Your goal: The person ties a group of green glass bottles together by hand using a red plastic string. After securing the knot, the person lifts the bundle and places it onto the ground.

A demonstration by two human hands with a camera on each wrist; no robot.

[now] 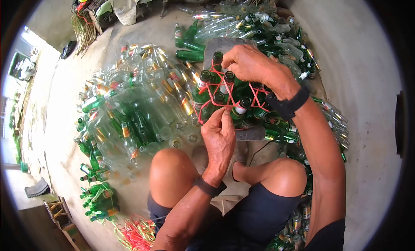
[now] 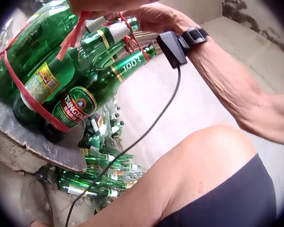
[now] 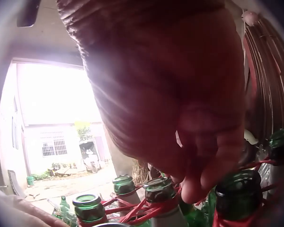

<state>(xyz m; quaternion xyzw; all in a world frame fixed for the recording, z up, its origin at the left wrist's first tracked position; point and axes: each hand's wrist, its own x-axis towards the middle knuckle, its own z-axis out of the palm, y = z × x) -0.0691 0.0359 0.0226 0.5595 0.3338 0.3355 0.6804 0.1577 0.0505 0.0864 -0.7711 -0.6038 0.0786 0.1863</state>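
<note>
A bundle of green beer bottles (image 2: 80, 101) stands on a dark board (image 1: 250, 134), with red plastic twine (image 2: 35, 101) around the bodies and crisscrossed between the necks. At the bundle's near side, my left hand (image 1: 219, 132) pinches the red twine; its loose ends (image 2: 72, 38) hang below the fingers in the left wrist view. My right hand (image 1: 255, 67) reaches over the far necks, fingers curled down at the twine. In the right wrist view the right hand (image 3: 175, 104) points down among the bottle mouths (image 3: 159, 188), and its palm hides part of the twine.
Clear and green bottles (image 1: 142, 104) lie piled at left, and more bottles (image 1: 242, 24) lie beyond the board. A tied bottle bundle (image 1: 100, 201) stands at lower left, near a heap of red and yellow twine (image 1: 135, 233). Bent knees (image 1: 173, 175) flank the work.
</note>
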